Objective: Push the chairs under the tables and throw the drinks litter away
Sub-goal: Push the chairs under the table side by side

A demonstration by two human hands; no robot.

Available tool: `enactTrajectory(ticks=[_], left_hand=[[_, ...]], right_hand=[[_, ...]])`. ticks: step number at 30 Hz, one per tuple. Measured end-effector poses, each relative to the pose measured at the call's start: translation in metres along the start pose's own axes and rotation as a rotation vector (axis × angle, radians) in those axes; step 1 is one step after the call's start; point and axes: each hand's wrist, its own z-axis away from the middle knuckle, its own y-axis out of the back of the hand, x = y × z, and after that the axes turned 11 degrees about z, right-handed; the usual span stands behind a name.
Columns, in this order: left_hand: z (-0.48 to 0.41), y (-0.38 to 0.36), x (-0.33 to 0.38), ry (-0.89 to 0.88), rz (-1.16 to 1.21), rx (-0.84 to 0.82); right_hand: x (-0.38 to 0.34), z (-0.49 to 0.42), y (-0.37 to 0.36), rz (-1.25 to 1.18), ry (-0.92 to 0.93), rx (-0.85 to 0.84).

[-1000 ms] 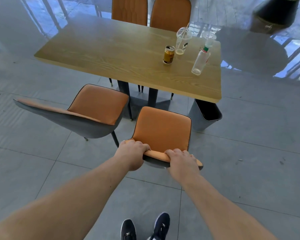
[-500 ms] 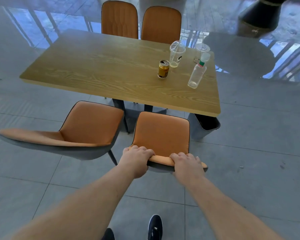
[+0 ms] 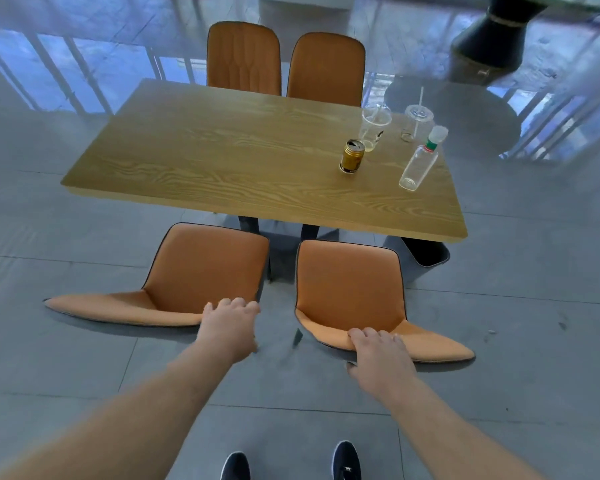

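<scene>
Chairs part-way in, drinks litter untouched

Chairs come first. We have two near chairs drawn out on our side of the table [image 3: 222, 161]. The right chair [image 3: 349, 289] faces the table squarely, its seat front just short of the table edge; our right hand [image 3: 378, 351] is clamped over the top of its backrest. The left chair [image 3: 201, 268] is turned askew, backrest swung out to the left; our left hand [image 3: 231, 323] lies on the near end of that backrest, fingers curled, though we cannot tell if they are fully closed on it. Two far chairs [image 3: 284, 62] look tucked in already.

We judge no litter cleared yet: the can [image 3: 351, 156], two plastic cups [image 3: 374, 128] and the bottle [image 3: 419, 161] all stand near the right end of the tabletop.

Room is adequate. The floor around both seats is bare tile. The table legs stand between the two seats, and a bin [image 3: 426, 252] sits under the right corner, just beside the right chair's path.
</scene>
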Motion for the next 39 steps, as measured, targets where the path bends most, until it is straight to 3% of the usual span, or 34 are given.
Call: enactTrajectory(ticks=[4, 9, 23, 30, 39], left_hand=[[0.013, 0.016, -0.089, 0.06, -0.042, 0.102], [0.026, 0.014, -0.148, -0.041, -0.141, 0.214], [0.023, 0.002, -0.127, -0.362, -0.015, 0.274], [0.019, -0.002, -0.109, -0.382, 0.008, 0.228], [0.015, 0.011, -0.104, -0.324, -0.043, 0.179]], right_hand=[[-0.042, -0.014, 0.009, 0.047, -0.023, 0.008], [-0.059, -0.022, 0.013, 0.111, -0.1, 0.047], [-0.079, -0.029, 0.007, 0.086, 0.149, 0.151], [-0.103, -0.031, 0.019, 0.022, 0.29, 0.124], [-0.113, -0.038, 0.02, 0.051, 0.24, 0.103]])
